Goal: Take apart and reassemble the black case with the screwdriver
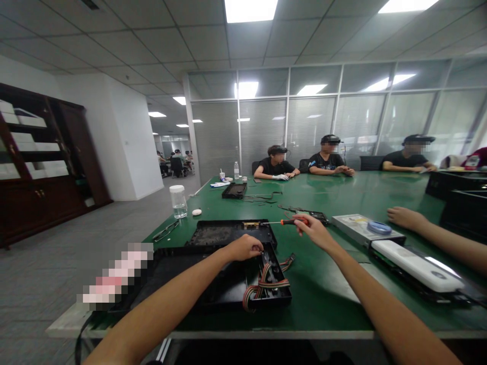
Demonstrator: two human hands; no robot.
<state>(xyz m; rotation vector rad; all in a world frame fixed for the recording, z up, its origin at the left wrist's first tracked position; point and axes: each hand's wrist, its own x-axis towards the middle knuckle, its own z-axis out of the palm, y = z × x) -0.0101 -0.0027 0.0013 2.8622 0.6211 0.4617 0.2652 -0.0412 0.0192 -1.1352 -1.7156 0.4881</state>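
Head view: right hand (314, 229) grips screwdriver (283, 222), left hand (245, 247) pinches inside black case (213, 284) on bench (323, 299); looks mid-unscrewing, tip needs seating next.

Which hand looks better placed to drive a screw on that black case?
Probably the right hand: it already grips the orange-handled screwdriver, tip toward the black case. The left hand rests on the case, holding no tool.

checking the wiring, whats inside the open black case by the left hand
Inside the open black case a striped ribbon cable loops over its right end. The left hand covers the spot it touches; the rest is too dark to tell.
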